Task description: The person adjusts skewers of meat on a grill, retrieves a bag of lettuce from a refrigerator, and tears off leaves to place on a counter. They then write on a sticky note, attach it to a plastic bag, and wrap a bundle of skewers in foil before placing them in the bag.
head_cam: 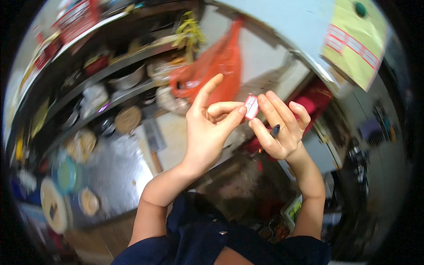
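Between the thumb and index finger of my left hand (205,131) is a small white label with a red border (251,107). It bears handwriting. The other fingers of that hand are partly hidden, and one points upward. My right hand (281,126) is at the label's right side, its fingertips against or very near the edge; contact is hard to tell. A dark pen (275,131) is tucked among the right hand's fingers, mostly hidden by them. Behind both hands hangs an orange-red plastic bag (222,69).
A cleaver (153,134) lies on a pale cutting board (174,132) beside a metal worktop (122,169) with bowls. Crowded shelves (132,61) line the upper left. A yellow sheet with red-bordered labels (359,39) hangs by a green magnet (360,10) on a pale panel (298,20).
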Demonstrator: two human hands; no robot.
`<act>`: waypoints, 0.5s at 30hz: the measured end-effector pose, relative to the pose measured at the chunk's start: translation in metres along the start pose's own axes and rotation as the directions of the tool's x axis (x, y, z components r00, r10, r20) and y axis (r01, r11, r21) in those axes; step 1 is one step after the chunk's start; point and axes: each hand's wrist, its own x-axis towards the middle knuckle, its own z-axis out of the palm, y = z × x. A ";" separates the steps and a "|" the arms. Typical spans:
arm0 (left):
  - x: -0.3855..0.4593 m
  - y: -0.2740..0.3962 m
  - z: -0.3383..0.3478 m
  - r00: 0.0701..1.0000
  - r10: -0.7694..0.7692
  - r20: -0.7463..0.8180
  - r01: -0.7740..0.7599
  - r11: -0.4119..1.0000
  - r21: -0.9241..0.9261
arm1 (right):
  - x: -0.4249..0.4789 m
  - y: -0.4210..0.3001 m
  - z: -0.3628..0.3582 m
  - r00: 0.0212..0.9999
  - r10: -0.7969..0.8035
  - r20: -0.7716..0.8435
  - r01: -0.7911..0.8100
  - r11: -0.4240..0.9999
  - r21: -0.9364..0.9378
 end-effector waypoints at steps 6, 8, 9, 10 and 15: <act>-0.070 0.042 -0.087 0.939 0.093 -0.331 -0.039 0.985 0.166 | -0.002 -0.083 0.047 0.976 0.202 -0.077 -0.114 0.784 0.610; -0.108 0.071 -0.114 0.891 0.104 -0.441 -0.023 0.982 0.186 | 0.016 -0.118 0.057 0.970 0.218 0.108 -0.212 0.541 0.814; -0.128 0.084 -0.127 0.871 0.125 -0.474 -0.042 0.983 0.181 | 0.020 -0.135 0.060 0.960 0.182 0.215 -0.276 0.454 0.847; -0.149 0.095 -0.141 0.846 0.148 -0.512 -0.052 0.979 0.198 | 0.029 -0.152 0.065 0.943 0.124 0.309 -0.333 0.368 0.868; -0.255 0.138 -0.206 0.709 0.242 -0.663 -0.055 0.955 0.290 | 0.097 -0.242 0.102 0.952 -0.067 0.299 -0.261 0.336 0.905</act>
